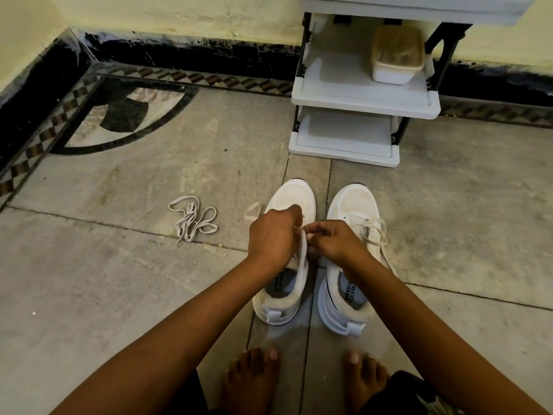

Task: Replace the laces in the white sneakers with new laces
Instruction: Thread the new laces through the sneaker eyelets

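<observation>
White sneakers: a pair stands side by side on the floor, toes pointing away from the person; the left sneaker point(294, 194) is under both hands, and the right sneaker point(354, 202) sits just beside it.
Lace in hand: a flat white lace point(302, 259) runs from the left sneaker's opening up over its tongue to the point where the two hands meet.
Left hand: the left hand point(273, 235) hovers over the middle of the left sneaker, fingers curled down and clenched on the lace.
Right hand: the right hand point(333, 239) reaches across from the right sneaker's side, fingertips pinching the same lace against the left hand.
Lace end: a short white loop point(253, 211) pokes out just left of the left sneaker, beside the left hand.
Right sneaker's lace: a white lace point(374, 232) is threaded through its eyelets, loops falling loosely over its outer side.
Loose lace: a tangled white lace point(193, 218) lies on the floor, well left of the left sneaker.
Feet: two bare feet point(251, 381) rest behind the left sneaker's heel.
Floor: grey stone slabs point(149, 280) with a dark patterned inlay point(119, 115) far left of the left sneaker.
Shoe rack: a white shelf rack point(359, 97) stands beyond the left sneaker's toe, with a lidded container point(396, 58) on an upper shelf.
</observation>
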`<act>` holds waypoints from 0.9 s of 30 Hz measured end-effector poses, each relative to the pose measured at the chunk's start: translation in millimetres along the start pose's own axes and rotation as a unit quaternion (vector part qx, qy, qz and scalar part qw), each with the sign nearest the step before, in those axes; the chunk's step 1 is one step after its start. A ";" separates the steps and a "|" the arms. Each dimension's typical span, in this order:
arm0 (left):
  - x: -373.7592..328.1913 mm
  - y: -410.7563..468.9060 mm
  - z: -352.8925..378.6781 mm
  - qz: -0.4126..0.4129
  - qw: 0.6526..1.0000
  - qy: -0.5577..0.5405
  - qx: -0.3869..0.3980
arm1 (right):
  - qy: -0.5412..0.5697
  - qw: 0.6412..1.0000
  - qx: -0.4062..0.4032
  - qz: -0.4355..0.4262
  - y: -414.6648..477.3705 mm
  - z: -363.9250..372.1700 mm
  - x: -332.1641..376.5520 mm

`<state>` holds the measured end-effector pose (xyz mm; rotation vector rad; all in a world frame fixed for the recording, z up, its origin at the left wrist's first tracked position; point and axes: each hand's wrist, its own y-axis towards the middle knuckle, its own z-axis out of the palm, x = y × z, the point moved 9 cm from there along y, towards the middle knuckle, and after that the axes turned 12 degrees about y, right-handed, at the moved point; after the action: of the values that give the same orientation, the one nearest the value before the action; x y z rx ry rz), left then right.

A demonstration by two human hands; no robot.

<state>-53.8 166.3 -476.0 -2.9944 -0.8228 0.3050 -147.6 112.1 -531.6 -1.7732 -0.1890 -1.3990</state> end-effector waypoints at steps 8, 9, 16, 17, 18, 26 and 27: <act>-11.9 -2.4 2.5 0.039 0.995 0.084 0.043 | -0.040 0.997 -0.044 -0.042 2.1 -2.0 3.7; -12.1 -4.2 2.2 0.048 0.993 0.088 0.055 | -0.046 0.997 -0.047 -0.046 2.1 -2.2 4.9; 23.1 -10.4 -12.3 0.026 0.990 0.124 0.069 | -0.118 0.991 -0.054 -0.023 -3.6 -5.5 10.7; 33.1 -10.2 -9.4 0.005 0.990 0.095 0.102 | -0.124 0.990 -0.062 -0.025 -5.4 -8.6 14.9; 40.9 -10.9 -6.2 -0.012 0.989 0.066 0.134 | -0.134 0.987 -0.075 -0.040 -9.5 -11.7 22.6; 39.4 -16.0 -4.4 -0.042 0.982 -0.016 0.184 | 0.481 0.851 0.087 -0.192 -75.8 -29.1 167.4; 38.6 -16.6 -4.4 -0.043 0.982 -0.018 0.184 | 0.462 0.853 0.097 -0.220 -81.1 -30.5 180.4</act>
<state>-28.8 200.4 -477.5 -2.6114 -0.7944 0.4537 -151.4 76.1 -334.8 -0.7500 -0.2050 -2.3163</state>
